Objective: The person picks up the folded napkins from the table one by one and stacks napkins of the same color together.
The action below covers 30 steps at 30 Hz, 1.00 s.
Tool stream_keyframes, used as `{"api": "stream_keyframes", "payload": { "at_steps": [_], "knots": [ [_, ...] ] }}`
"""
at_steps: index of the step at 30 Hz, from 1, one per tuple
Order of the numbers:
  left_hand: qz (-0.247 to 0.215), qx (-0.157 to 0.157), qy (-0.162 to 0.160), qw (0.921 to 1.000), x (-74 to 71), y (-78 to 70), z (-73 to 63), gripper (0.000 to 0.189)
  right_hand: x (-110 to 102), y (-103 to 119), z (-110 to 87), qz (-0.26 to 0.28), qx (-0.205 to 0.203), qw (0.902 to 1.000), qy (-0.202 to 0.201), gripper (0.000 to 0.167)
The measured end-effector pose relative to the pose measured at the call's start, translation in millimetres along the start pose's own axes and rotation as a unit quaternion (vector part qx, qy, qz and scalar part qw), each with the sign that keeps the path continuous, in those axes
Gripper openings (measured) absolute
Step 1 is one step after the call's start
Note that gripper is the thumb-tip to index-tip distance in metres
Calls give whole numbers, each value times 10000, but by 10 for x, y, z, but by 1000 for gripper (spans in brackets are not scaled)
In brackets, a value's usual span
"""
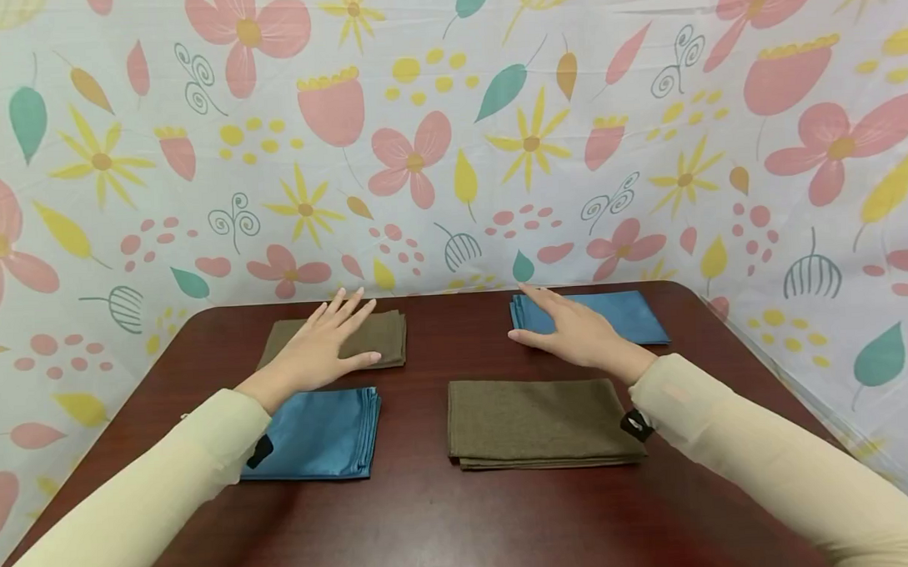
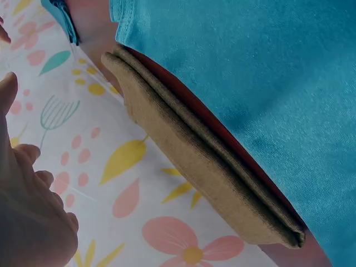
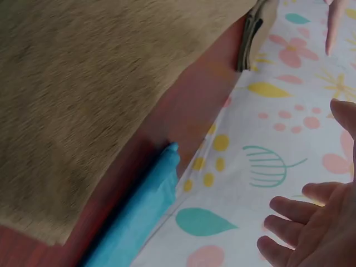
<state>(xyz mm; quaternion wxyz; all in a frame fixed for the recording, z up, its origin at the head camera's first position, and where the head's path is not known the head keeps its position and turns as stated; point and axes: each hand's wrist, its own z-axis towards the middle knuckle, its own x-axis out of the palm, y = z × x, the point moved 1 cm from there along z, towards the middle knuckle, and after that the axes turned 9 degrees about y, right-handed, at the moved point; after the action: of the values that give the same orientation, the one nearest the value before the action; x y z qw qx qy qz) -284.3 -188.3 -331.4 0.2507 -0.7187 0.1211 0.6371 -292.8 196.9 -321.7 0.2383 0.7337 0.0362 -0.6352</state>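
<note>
Four folded cloths would exceed what I count, so several lie on the table. My left hand [image 1: 319,352], fingers spread, hovers between the far-left brown cloth [image 1: 381,338] and the near-left blue cloth [image 1: 320,438]. My right hand [image 1: 576,331] stretches out over the front edge of the far-right blue cloth [image 1: 623,313]. Closer to me on that side lies another brown cloth [image 1: 537,422], folded in layers. In the left wrist view the left hand [image 2: 28,206] holds nothing, above the brown cloth's level. The right wrist view has the right hand [image 3: 311,228] with nothing in its fingers.
The dark reddish-brown table [image 1: 425,518] has rounded far corners. Behind it and along both sides hangs a white fabric backdrop [image 1: 447,83] printed with flowers and leaves. Black bands [image 1: 637,425] show at both sleeve cuffs.
</note>
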Motion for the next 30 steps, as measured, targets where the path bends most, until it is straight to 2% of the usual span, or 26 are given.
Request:
{"api": "stream_keyframes", "payload": {
  "at_steps": [9,15,20,25,30],
  "knots": [
    [-877,-136,-139,9960,-69,110,-12,91,-21,112,154,690,-3,9975,149,99],
    [-1163,-295,-307,9923,-119,137,-26,96,-42,212,210,1042,-179,9943,133,102],
    [-1443,-457,-315,9880,-149,174,-24,101,-61,291,234,1307,-269,9909,181,99],
    [-1671,-644,-295,9834,-185,237,-46,104,-59,349,292,1689,-229,9853,103,95],
    [-1896,-776,-383,9780,-195,343,-85,103,-17,434,394,2197,-87,9755,109,94]
  ]
}}
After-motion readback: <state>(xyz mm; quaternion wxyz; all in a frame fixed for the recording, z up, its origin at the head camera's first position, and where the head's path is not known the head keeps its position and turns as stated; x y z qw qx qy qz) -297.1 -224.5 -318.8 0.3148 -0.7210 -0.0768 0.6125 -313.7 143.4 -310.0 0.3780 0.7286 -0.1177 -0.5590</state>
